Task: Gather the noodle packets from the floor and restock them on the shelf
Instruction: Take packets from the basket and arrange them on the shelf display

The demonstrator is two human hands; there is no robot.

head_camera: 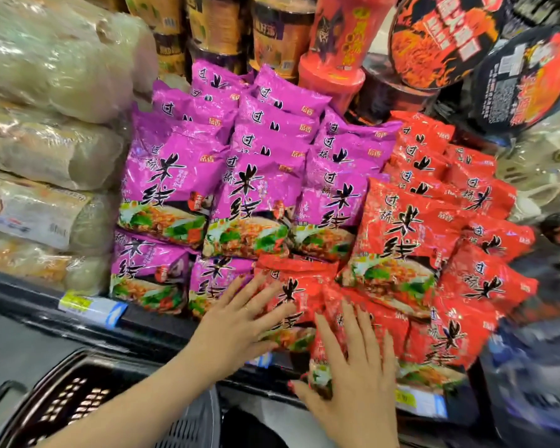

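Note:
Purple noodle packets (175, 185) fill the middle of the shelf in stacked rows, and red noodle packets (401, 227) fill the right part. My left hand (240, 321) lies flat with fingers spread on a red packet (291, 292) at the shelf's front. My right hand (353, 376) presses flat on another red packet (379, 321) that overhangs the shelf's front edge (162, 328). Neither hand grips anything.
Clear-wrapped pale noodle bundles (46, 140) are stacked at the left. Cup and bowl noodles (333, 43) stand behind and above the packets. A dark shopping basket (78, 399) sits below the shelf at the lower left. Price tags (91, 305) line the shelf edge.

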